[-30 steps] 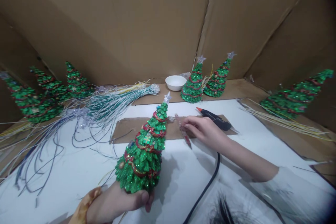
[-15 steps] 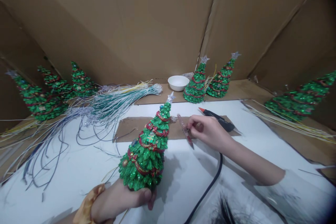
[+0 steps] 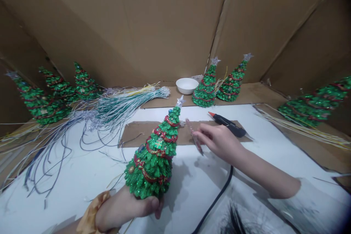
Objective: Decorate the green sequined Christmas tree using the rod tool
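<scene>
My left hand (image 3: 131, 206) is wrapped around the base of a glittery green Christmas tree figurine (image 3: 153, 153) with red garlands. It leans to the right, a clear star (image 3: 180, 101) at its tip. The fingers of my right hand (image 3: 216, 139) are pinched at a slim, reddish see-through pen (image 3: 197, 145) with a dark pointed end. The pen lies across the front edge of a cardboard strip (image 3: 131, 135). Just behind my right hand, a black hot glue gun (image 3: 230, 126) with an orange nozzle rests on the strip, its cord running toward me.
Bundled green and white wires (image 3: 123, 104) and loose dark wires (image 3: 55, 153) spread over the left side. A white bowl (image 3: 187, 86) and two star-topped trees (image 3: 205, 87) stand at the back. More trees (image 3: 41, 106) are at left and one tree (image 3: 312, 106) at right. Cardboard walls (image 3: 123, 25) enclose the table.
My right hand's fingertips have moved slightly left and down onto the pen, where they were curled beside it. The tree in my left hand stays nearly still.
</scene>
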`<control>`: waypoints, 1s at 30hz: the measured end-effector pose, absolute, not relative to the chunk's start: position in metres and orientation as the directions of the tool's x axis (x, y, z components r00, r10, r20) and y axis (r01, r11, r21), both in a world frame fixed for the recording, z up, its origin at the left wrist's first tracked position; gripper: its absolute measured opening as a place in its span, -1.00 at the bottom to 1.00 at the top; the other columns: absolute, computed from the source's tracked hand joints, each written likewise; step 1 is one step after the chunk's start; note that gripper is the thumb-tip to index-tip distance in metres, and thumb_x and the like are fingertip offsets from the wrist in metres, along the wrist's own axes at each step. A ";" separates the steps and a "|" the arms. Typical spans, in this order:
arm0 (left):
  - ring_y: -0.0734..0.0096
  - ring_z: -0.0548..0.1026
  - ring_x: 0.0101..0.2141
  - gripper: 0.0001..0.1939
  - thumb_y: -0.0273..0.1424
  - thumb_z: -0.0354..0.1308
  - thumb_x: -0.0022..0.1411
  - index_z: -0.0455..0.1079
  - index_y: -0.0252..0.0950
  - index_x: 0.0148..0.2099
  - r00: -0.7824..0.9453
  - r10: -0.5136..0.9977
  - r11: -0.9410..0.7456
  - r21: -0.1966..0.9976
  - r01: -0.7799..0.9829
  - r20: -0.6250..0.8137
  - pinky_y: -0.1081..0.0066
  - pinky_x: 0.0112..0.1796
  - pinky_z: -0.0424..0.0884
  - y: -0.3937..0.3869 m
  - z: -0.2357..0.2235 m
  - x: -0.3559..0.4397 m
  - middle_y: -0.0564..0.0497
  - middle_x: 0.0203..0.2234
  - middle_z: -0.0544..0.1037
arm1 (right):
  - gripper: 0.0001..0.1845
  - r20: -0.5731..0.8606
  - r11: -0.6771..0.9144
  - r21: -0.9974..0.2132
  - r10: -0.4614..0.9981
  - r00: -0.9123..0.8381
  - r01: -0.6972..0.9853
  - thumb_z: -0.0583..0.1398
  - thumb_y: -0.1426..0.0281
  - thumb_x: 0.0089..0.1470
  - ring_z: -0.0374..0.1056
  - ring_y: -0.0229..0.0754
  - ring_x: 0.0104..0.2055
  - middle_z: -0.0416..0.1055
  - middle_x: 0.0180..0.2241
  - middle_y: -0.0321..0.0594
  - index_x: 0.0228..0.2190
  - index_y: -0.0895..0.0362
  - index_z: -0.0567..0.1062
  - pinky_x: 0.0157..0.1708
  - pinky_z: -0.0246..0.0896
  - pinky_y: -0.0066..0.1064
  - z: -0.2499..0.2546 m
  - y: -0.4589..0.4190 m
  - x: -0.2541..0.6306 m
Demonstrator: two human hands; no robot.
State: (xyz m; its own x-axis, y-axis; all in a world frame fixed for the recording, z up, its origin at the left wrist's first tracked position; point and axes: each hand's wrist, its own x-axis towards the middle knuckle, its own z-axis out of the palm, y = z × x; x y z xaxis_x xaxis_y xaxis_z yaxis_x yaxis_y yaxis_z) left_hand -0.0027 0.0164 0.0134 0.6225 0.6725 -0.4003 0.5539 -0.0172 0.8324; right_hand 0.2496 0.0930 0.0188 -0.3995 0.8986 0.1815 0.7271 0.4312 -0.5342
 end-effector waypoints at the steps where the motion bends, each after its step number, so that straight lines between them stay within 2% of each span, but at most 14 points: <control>1: 0.36 0.33 -0.42 -0.65 -0.14 -0.18 0.05 0.26 -0.28 -0.50 0.617 0.673 -0.012 0.829 0.560 -0.407 0.46 -0.25 0.24 0.016 0.013 -0.003 0.02 -0.52 0.39 | -0.70 0.178 0.426 -0.515 0.902 -0.393 0.744 0.02 0.33 0.13 0.28 -0.29 -0.60 0.39 -0.67 -0.35 -0.60 0.12 0.33 -0.53 0.00 -0.50 0.019 0.093 0.249; 5: 0.39 0.29 -0.44 -0.64 -0.14 -0.18 0.06 0.25 -0.28 -0.53 0.619 0.671 -0.006 0.832 0.555 -0.408 0.48 -0.27 0.22 0.016 0.012 -0.003 0.03 -0.53 0.36 | -0.60 0.152 0.397 -0.479 0.916 -0.371 0.783 -0.01 0.28 0.14 0.24 -0.29 -0.60 0.33 -0.70 -0.34 -0.67 0.13 0.32 -0.53 -0.02 -0.48 0.020 0.094 0.249; 7: 0.39 0.28 -0.44 -0.65 -0.16 -0.17 0.05 0.25 -0.28 -0.54 0.619 0.673 -0.003 0.836 0.549 -0.404 0.49 -0.27 0.21 0.016 0.013 -0.003 0.04 -0.55 0.34 | -0.70 0.165 0.391 -0.477 0.919 -0.357 0.787 0.01 0.31 0.14 0.28 -0.28 -0.54 0.37 -0.62 -0.32 -0.56 0.13 0.35 -0.50 0.02 -0.48 0.018 0.095 0.249; 9: 0.40 0.27 -0.45 -0.66 -0.16 -0.17 0.04 0.24 -0.28 -0.55 0.619 0.672 0.009 0.840 0.543 -0.407 0.49 -0.28 0.21 0.016 0.014 -0.002 0.05 -0.56 0.32 | -0.86 0.178 0.406 -0.451 0.914 -0.365 0.795 0.03 0.36 0.12 0.33 -0.24 -0.42 0.42 -0.45 -0.26 -0.37 0.13 0.36 -0.45 0.07 -0.48 0.014 0.097 0.249; 12: 0.40 0.26 -0.45 -0.68 -0.18 -0.17 0.01 0.23 -0.28 -0.55 0.617 0.663 0.031 0.840 0.542 -0.423 0.49 -0.29 0.20 0.016 0.016 -0.001 0.04 -0.55 0.30 | -0.83 0.130 0.407 -0.374 0.913 -0.387 0.833 0.02 0.33 0.12 0.35 -0.15 -0.28 0.39 -0.27 -0.17 -0.27 0.12 0.34 -0.38 0.10 -0.42 0.007 0.099 0.246; 15: 0.41 0.24 -0.46 -0.70 -0.21 -0.17 0.00 0.23 -0.28 -0.56 0.612 0.664 0.035 0.835 0.548 -0.430 0.49 -0.29 0.19 0.017 0.018 0.000 0.05 -0.56 0.29 | -0.78 0.044 0.331 -0.323 0.941 -0.335 0.887 -0.02 0.27 0.14 0.36 -0.07 -0.31 0.40 -0.30 -0.12 -0.28 0.14 0.32 -0.45 0.07 -0.39 0.000 0.100 0.241; 17: 0.42 0.23 -0.48 -0.71 -0.22 -0.16 -0.01 0.22 -0.28 -0.58 0.608 0.667 0.036 0.833 0.553 -0.432 0.49 -0.30 0.19 0.017 0.018 0.000 0.06 -0.58 0.28 | -0.77 0.020 0.286 -0.339 0.955 -0.297 0.896 -0.07 0.31 0.16 0.36 -0.06 -0.35 0.40 -0.35 -0.12 -0.24 0.15 0.28 -0.50 0.05 -0.39 -0.004 0.101 0.239; 20: 0.42 0.24 -0.48 -0.70 -0.20 -0.14 -0.01 0.23 -0.28 -0.58 0.599 0.678 0.035 0.833 0.553 -0.426 0.49 -0.30 0.21 0.017 0.016 -0.001 0.05 -0.57 0.30 | -0.78 0.129 0.339 -0.435 0.940 -0.315 0.834 -0.08 0.49 0.10 0.35 -0.13 -0.33 0.39 -0.32 -0.14 -0.19 0.15 0.24 -0.46 0.09 -0.42 -0.007 0.102 0.240; 23: 0.41 0.31 -0.45 -0.66 -0.17 -0.14 0.05 0.27 -0.29 -0.55 0.618 0.682 0.030 0.860 0.509 -0.390 0.50 -0.29 0.22 0.016 0.012 -0.003 0.04 -0.55 0.35 | -0.79 0.262 0.471 -0.491 0.882 -0.392 0.732 -0.05 0.61 -0.02 0.31 -0.22 -0.35 0.35 -0.37 -0.22 -0.38 0.12 0.29 -0.39 0.11 -0.45 -0.009 0.103 0.243; 25: 0.39 0.34 -0.42 -0.63 -0.16 -0.14 0.09 0.29 -0.30 -0.54 0.646 0.678 0.015 0.885 0.465 -0.350 0.50 -0.28 0.23 0.016 0.009 -0.005 0.03 -0.54 0.38 | -0.82 0.288 0.496 -0.521 0.868 -0.404 0.694 -0.04 0.60 -0.03 0.29 -0.25 -0.42 0.32 -0.46 -0.26 -0.46 0.12 0.27 -0.42 0.12 -0.47 -0.009 0.104 0.244; 27: 0.38 0.37 -0.40 -0.59 -0.14 -0.14 0.12 0.31 -0.31 -0.52 0.668 0.674 -0.010 0.901 0.434 -0.314 0.50 -0.26 0.24 0.017 0.007 -0.007 0.03 -0.53 0.41 | -0.77 0.289 0.490 -0.566 0.871 -0.397 0.663 -0.04 0.60 -0.03 0.29 -0.26 -0.43 0.33 -0.46 -0.27 -0.33 0.13 0.29 -0.41 0.14 -0.47 -0.009 0.104 0.245; 28: 0.38 0.37 -0.39 -0.58 -0.13 -0.14 0.14 0.33 -0.32 -0.52 0.674 0.674 -0.019 0.905 0.424 -0.302 0.50 -0.25 0.24 0.017 0.006 -0.008 0.02 -0.52 0.42 | -0.66 0.282 0.486 -0.582 0.873 -0.398 0.652 -0.04 0.61 -0.04 0.30 -0.26 -0.41 0.34 -0.44 -0.27 -0.20 0.14 0.27 -0.40 0.15 -0.47 -0.010 0.104 0.245; 30: 0.38 0.38 -0.38 -0.56 -0.11 -0.14 0.15 0.35 -0.32 -0.51 0.684 0.669 -0.021 0.914 0.406 -0.289 0.50 -0.24 0.25 0.017 0.005 -0.009 0.02 -0.51 0.43 | -0.38 0.265 0.483 -0.590 0.873 -0.410 0.647 -0.05 0.65 -0.08 0.31 -0.26 -0.37 0.36 -0.38 -0.26 0.07 0.12 0.08 -0.37 0.18 -0.47 -0.011 0.104 0.247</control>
State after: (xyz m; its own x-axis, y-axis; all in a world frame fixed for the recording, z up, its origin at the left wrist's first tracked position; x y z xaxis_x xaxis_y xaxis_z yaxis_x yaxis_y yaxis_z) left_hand -0.0086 0.0168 0.0049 0.6844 0.6695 -0.2887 0.4062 -0.0212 0.9136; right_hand 0.2467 0.1035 -0.0112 -0.4103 0.8727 0.2645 0.6472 0.4830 -0.5898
